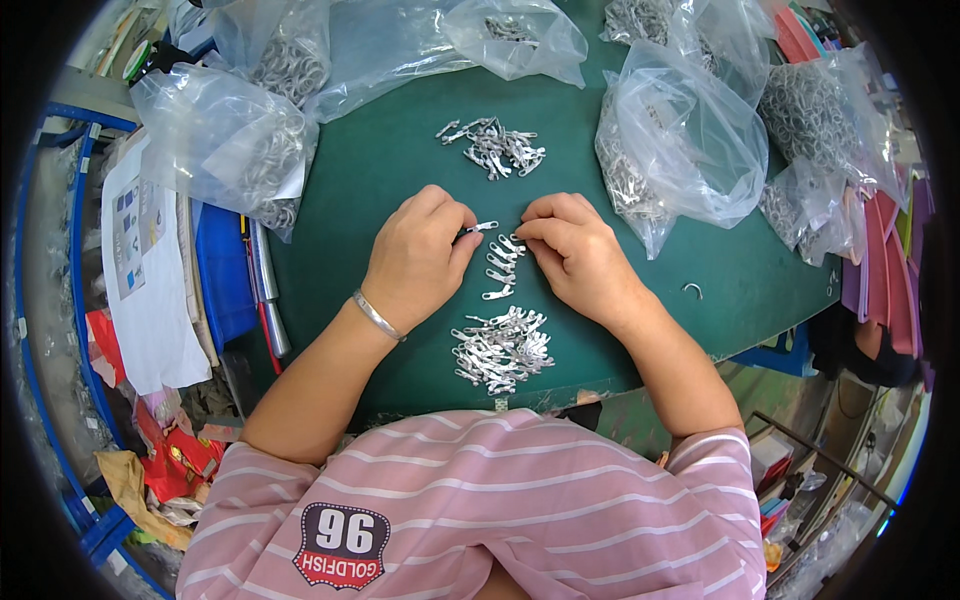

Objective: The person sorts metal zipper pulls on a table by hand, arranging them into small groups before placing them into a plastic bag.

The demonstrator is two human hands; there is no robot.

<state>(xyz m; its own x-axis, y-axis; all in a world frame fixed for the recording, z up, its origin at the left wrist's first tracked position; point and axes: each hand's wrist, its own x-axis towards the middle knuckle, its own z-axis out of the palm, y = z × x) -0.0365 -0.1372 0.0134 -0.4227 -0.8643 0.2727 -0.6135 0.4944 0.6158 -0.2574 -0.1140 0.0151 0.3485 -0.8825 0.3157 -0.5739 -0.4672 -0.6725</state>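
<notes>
My left hand (422, 245) is closed in a pinch around a small silver zipper pull (486, 226), whose looped end sticks out toward the right; a dark bit shows by the fingertips. Opposite it, my right hand (582, 250) has thumb and fingers pinched on another zipper pull (517, 240) at the top of a short row. Several loose zipper pulls (499, 272) lie slanted in that row between my hands. Closer to me sits a large pile of zipper pulls (502, 350). A smaller pile (500, 152) lies beyond my hands.
Clear plastic bags of metal rings and parts (240, 150) stand at the back left, with more bags (680, 140) at the back right. A curved metal hook (692, 290) lies on the green table (620, 340). Pens (265, 290) and a blue tray (222, 270) border the left.
</notes>
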